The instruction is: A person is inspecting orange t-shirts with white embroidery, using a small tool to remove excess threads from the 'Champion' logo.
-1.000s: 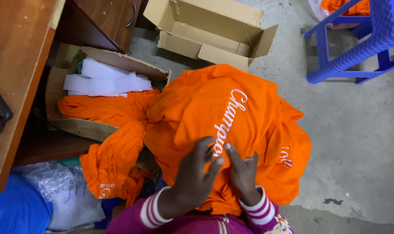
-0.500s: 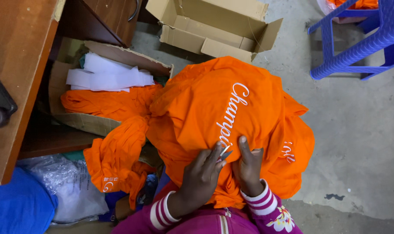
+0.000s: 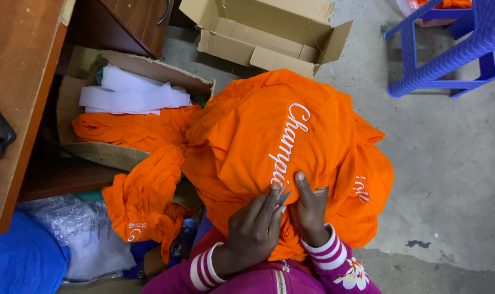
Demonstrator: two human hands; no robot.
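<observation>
An orange garment with white script lettering lies bunched over my lap. My left hand rests on its near edge, its fingers closed on a small pair of metal snips whose tips point at the lettering. My right hand sits right beside it, the thumb pressing the cloth flat just past the snips and the fingers gripping the fabric. Both wrists show pink sleeves with white striped cuffs. More orange cloth trails off to the left, down towards the floor.
A cardboard box at left holds orange cloth and folded white sheets. An open empty carton lies ahead on the concrete floor. A blue plastic stool stands at right, a wooden table edge at left, with plastic bags below it.
The garment has been pulled a little nearer and turned. My left hand's fingers have drawn in around the snips, and my right thumb now presses beside the lettering.
</observation>
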